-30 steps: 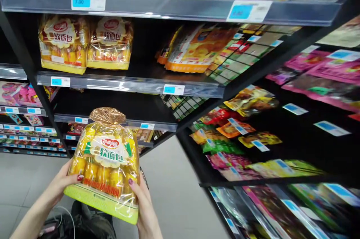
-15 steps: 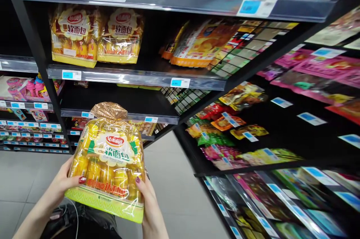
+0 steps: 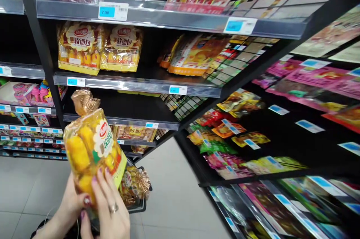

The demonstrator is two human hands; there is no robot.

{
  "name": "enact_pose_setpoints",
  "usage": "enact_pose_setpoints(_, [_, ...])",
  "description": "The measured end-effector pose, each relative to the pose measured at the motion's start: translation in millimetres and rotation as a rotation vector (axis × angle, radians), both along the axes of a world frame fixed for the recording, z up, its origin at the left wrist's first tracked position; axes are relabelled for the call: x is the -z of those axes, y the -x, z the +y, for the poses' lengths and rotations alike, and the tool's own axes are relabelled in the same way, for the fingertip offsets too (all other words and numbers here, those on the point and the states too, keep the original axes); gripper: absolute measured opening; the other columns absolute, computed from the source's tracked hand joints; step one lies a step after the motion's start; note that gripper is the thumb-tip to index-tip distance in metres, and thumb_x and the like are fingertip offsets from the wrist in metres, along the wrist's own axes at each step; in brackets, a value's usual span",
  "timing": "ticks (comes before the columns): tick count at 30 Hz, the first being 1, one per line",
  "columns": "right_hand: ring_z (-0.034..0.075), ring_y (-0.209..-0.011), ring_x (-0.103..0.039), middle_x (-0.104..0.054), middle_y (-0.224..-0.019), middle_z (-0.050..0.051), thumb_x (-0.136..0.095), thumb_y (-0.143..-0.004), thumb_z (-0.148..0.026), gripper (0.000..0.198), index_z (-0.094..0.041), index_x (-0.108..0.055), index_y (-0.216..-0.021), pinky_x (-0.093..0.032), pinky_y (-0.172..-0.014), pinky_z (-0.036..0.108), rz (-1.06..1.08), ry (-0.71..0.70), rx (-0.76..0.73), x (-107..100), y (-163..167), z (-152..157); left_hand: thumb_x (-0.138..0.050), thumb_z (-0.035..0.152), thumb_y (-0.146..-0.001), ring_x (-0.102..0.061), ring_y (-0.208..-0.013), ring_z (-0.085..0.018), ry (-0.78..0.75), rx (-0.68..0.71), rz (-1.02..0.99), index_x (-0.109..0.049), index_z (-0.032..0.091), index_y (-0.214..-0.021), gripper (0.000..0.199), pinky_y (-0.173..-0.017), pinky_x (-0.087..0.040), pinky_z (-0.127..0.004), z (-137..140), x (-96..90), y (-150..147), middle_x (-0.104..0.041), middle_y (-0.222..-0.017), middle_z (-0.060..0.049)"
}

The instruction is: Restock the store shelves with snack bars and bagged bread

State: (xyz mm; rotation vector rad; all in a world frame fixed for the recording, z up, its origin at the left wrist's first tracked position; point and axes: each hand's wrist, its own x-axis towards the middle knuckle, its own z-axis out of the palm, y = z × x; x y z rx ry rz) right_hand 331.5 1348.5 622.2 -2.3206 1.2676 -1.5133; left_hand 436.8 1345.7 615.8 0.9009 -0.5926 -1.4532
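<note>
Clasping the tilted bread bag (image 3: 84,149) low down, left hand (image 3: 69,201) and ringed right hand (image 3: 109,211) both curled around it.

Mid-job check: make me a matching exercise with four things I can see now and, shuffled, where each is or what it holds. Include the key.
Things:
1. Tilted bread bag
2. Paired bread packs
3. Orange-edged packs
4. Black basket

Places or states:
A. Beside the wire mesh
B. Contains a bag with a gathered gold top
C. Between left hand and right hand
D. Side by side, left part of a shelf

Pairs: 1-C, 2-D, 3-A, 4-B
</note>
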Motion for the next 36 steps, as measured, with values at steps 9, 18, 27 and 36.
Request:
enact_pose_setpoints(9, [0.027, -0.113, -0.057, -0.060, -0.122, 0.009, -0.058, -0.081, -0.037, 0.040, -0.026, -0.055, -0.119, -0.048, -0.094, 0.046, -0.470, -0.613, -0.032, -12.7, 90.1, -58.5, -0.081, 0.019, -0.047, -0.068, -0.089, -0.033, -0.260, -0.032, 0.351, -0.062, 0.023, -0.113, 0.069, -0.085, -0.054, -0.045, -7.5, -15.3, -30.0, -0.075, -0.088, -0.003])
enact_pose_setpoints(18, [0.028, -0.111, -0.058, -0.059, -0.126, 0.009, -0.064, -0.073, -0.047, 0.060, -0.025, -0.048, -0.127, -0.050, -0.089, 0.041, -1.053, -1.211, -0.396, -7.4, 70.5, -50.3, -0.062, 0.026, -0.068, -0.063, -0.103, -0.035, -0.292, 0.200, 0.472, -0.066, 0.013, -0.109, 0.044, -0.095, -0.047, -0.048, -3.3, -21.1, -38.3, -0.074, -0.098, -0.009])
enact_pose_setpoints(27, [0.028, -0.110, -0.059, -0.062, -0.122, 0.008, -0.065, -0.071, -0.042, 0.057, -0.026, -0.052, -0.123, -0.049, -0.090, 0.041, -1.142, -1.167, -0.312, -2.0, 66.3, -37.2, -0.061, 0.028, -0.065, -0.064, -0.101, -0.035, -0.230, 0.219, 0.421, -0.065, 0.014, -0.111, 0.048, -0.094, -0.048, -0.047, 4.4, -3.3, -41.1, -0.075, -0.091, -0.009])
enact_pose_setpoints(36, [0.031, -0.107, -0.060, -0.063, -0.118, 0.010, -0.070, -0.063, -0.044, 0.069, -0.024, -0.046, -0.125, -0.052, -0.083, 0.042, -1.164, -1.031, -0.350, -4.1, 63.2, -25.3, -0.071, 0.028, -0.048, -0.054, -0.114, -0.040, -0.141, 0.183, 0.271, -0.060, 0.023, -0.115, 0.068, -0.095, -0.045, -0.051, 2.4, -5.7, -43.4, -0.072, -0.103, -0.007])
